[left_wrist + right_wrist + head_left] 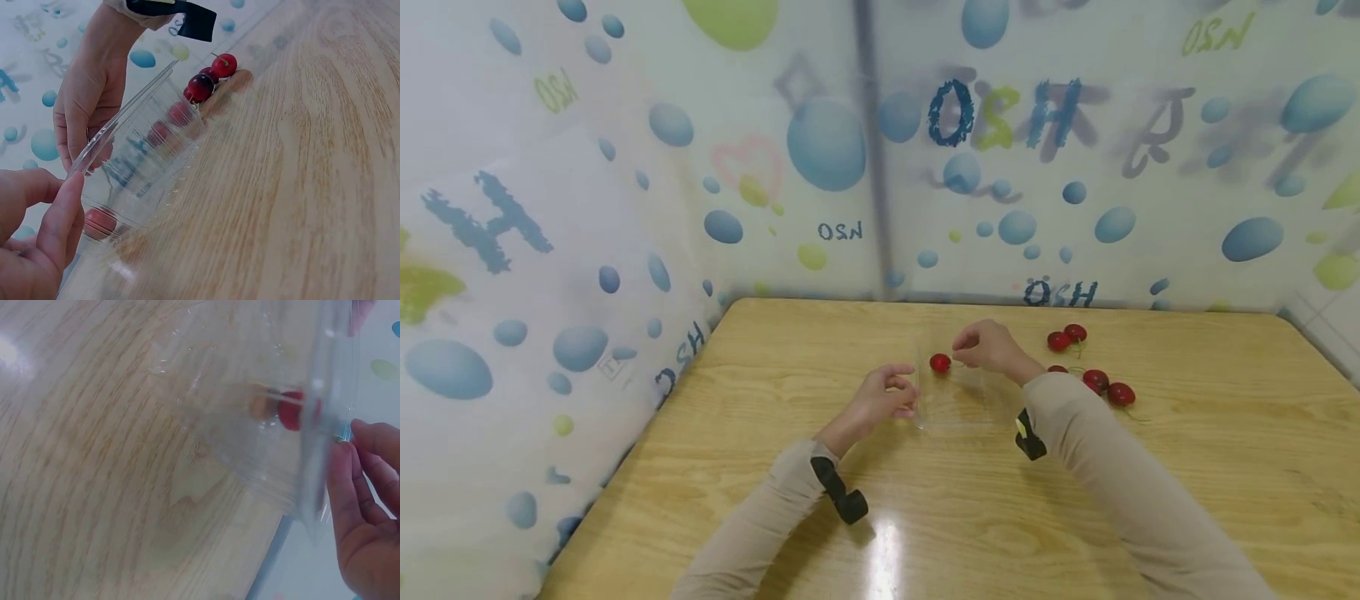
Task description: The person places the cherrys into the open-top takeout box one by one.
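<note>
A clear plastic box (957, 414) stands on the table in front of me. At its left side is my left hand (886, 395), whose thumb and finger pinch the rim (122, 119) in the left wrist view. One red cherry (940, 363) is inside the box near its left wall. Over the box, my right hand (988, 347) pinches a thin stem that appears to run to this cherry. The right wrist view has a greenish stem tip (338, 439) between thumb and finger, with the cherry (290, 410) seen through the plastic.
Several more cherries lie on the wooden table (1210, 450) right of the box: a pair (1067, 337) farther back and others (1108, 387) nearer, partly behind my right sleeve. A patterned wall covering (910, 250) rises behind the table and along its left.
</note>
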`<state>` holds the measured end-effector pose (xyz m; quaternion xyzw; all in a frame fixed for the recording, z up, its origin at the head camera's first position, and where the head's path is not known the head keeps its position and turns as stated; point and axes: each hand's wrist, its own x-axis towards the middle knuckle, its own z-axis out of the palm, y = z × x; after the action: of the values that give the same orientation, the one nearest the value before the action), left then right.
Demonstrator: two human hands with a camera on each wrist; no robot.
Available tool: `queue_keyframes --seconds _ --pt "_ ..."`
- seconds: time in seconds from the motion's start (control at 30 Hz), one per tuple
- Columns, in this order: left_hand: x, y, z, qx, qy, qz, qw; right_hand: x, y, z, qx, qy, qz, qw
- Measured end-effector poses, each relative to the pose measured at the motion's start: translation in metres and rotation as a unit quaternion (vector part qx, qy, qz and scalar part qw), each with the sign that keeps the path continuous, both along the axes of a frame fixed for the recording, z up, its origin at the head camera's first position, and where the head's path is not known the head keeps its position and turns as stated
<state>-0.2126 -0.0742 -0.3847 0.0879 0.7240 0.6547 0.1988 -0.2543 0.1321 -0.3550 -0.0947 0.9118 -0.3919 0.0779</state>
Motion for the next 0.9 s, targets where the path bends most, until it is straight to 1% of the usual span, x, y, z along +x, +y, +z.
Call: queue_keyframes --seconds 0.1,0.23,0.37,0.5,0.73,0.9 --pt "-0.005 0.000 -0.009 0.002 0.001 0.003 1.0000 0.000 0.000 0.001 -0.006 -0.002 0.002 1.000" --pt "-0.006 0.000 -0.010 -0.001 0.005 0.006 1.0000 0.001 0.001 0.003 -0.012 -0.001 0.007 1.000" --pt "-0.007 0.000 -0.010 0.002 0.002 0.002 1.0000 0.001 0.004 0.004 -0.016 -0.006 0.003 1.000" --pt "-0.005 0.000 -0.006 0.004 -0.001 -0.002 1.0000 0.004 0.007 0.004 -0.027 -0.002 0.006 1.000" --pt "0.008 0.000 0.011 -0.004 0.009 -0.005 0.9999 0.010 0.011 0.005 -0.038 0.024 0.023 0.999" --pt "0.009 0.000 0.012 0.004 0.012 -0.004 0.9999 0.017 0.011 0.006 -0.046 0.042 0.033 0.998"
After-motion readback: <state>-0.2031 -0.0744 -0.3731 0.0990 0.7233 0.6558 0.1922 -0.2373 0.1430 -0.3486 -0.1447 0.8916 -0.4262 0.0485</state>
